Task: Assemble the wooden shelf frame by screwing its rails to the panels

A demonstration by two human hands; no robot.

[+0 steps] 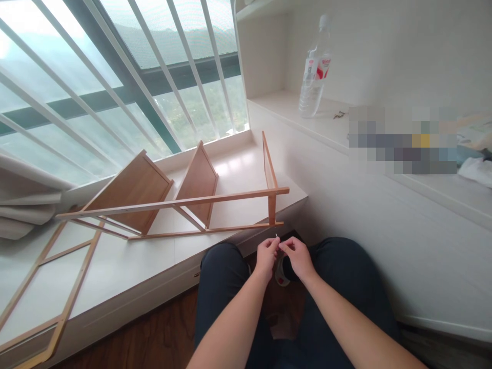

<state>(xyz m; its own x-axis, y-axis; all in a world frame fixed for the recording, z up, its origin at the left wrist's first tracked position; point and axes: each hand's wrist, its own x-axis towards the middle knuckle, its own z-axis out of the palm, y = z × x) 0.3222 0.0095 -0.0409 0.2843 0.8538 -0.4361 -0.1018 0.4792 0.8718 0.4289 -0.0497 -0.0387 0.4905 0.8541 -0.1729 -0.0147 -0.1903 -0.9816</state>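
left hand (266,254), right hand (296,254) | fingers pinched on tiny pale piece (277,237), too small to identify | shelf frame (172,204) beyond

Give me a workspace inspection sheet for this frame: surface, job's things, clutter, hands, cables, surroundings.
Surface: pale window ledge, with a raised shelf to the right.
Job's things: small thin white piece pinched between both hands; too small to identify. Part-built wooden rack lies on its side on the ledge.
Clutter: plastic water bottle upright on the shelf; a small dark item beside it, unclear.
Hands: left hand and right hand close together above the lap, fingertips on the piece.
Cables: nothing seen.
Surroundings: barred window, folded curtain at left, wood floor.
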